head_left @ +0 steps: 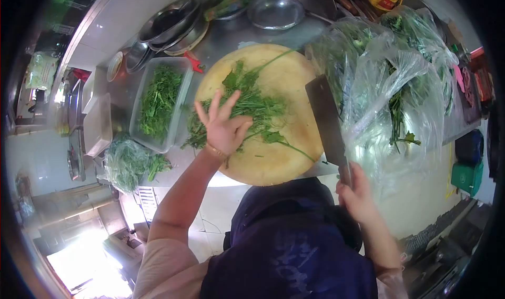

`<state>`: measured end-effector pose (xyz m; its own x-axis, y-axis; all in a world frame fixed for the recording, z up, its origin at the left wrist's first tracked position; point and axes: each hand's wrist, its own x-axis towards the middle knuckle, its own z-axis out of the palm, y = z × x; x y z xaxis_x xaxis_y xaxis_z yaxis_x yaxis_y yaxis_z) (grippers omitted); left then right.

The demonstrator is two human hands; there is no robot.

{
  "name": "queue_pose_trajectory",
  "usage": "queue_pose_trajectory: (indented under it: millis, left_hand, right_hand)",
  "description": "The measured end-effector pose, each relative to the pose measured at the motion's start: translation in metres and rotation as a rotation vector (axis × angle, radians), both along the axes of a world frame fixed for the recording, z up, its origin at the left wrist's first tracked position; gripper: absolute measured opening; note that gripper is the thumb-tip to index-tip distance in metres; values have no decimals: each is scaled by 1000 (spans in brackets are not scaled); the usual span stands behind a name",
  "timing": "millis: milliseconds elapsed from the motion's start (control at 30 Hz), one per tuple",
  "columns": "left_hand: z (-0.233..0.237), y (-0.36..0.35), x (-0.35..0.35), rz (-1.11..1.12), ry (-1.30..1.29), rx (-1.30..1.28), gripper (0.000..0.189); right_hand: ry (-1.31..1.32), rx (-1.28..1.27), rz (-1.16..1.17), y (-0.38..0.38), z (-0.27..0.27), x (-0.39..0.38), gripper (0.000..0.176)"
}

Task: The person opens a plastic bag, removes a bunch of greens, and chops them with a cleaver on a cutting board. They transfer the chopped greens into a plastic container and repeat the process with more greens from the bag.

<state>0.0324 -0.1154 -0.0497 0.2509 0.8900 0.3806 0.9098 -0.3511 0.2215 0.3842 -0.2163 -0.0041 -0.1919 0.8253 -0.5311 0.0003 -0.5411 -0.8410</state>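
Head view: person in a dark apron (294, 236) at a metal bench (297, 38), round cutting board (294, 154) in front. Pile of leafy greens (263, 107) on the board, toward its left and middle, stems loose; one long stalk pokes up to the top right edge, another runs to the lower right. Left hand (226, 130) over the left part of the pile, fingers spread well apart, nothing seen gripped; can't tell if the fingertips touch the leaves. Bangle (215, 151) on that wrist. Right hand (357, 193) off the board's lower right, fingers wrapped round the handle of a cleaver (326, 120); blade points up and away, along the board's right edge, can't tell if touching it. Left of the board, a clear plastic tub (184, 101) holding chopped greens (159, 93), red item (194, 62) just beside its top right corner. Bagged greens (126, 163) below the tub, near the bench edge. Right of the board, big clear bags (389, 83) with more greens, some stems hanging out. Shiny metal bowl (276, 12) behind the board, stacked pans (168, 28) farther left.
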Motion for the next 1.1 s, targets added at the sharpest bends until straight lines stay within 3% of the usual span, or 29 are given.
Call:
queue_pose_trajectory:
  millis: [67,133,200,233,267,300,367,467,533,600,700,800,900,1000,1100]
  left_hand:
    - [18,-13,-12,40,-25,112,3]
    - [37,-39,-39,-105,-245,-69,5]
    - [12,-93,-74,-300,-157,-244,13]
    - [29,-115,-76,-325,-75,-537,18]
    - [42,-127,-69,-372,379,-990,21]
    - [34,-149,-76,-462,473,-1133,20]
    - [27,-177,-75,-509,362,-558,21]
    - [39,-137,-27,-338,255,-730,29]
    - [17,-97,-17,-302,178,-280,20]
    - [5,-56,-22,-86,342,-222,17]
    - [-1,-27,-35,-8,321,-170,15]
    - [17,-29,-40,-156,252,-72,13]
    - [57,-26,-36,-29,117,-10,9]
    - [69,-25,-44,-3,-68,-190,4]
    - [73,-24,-59,-36,-407,-230,5]
  right_hand:
    - [-35,-8,56,-3,5,9,52]
    - [-73,23,95,-10,5,23,52]
    - [-110,58,121,-19,5,35,52]
    - [-128,55,134,-23,6,39,52]
    - [-146,11,147,-24,13,42,52]
    - [-164,-33,158,-24,18,43,52]
    - [-156,-60,132,-25,17,39,52]
    - [-144,-74,129,-25,17,36,52]
    - [-150,-62,132,-19,21,30,53]
    - [-154,-48,124,-17,23,28,53]
    - [-178,-11,121,-13,29,27,54]
    - [-172,24,123,-16,27,28,54]
    - [-109,-5,104,-17,21,24,55]
    - [-114,-34,139,-11,20,17,55]
    - [-119,-36,143,-16,18,15,56]
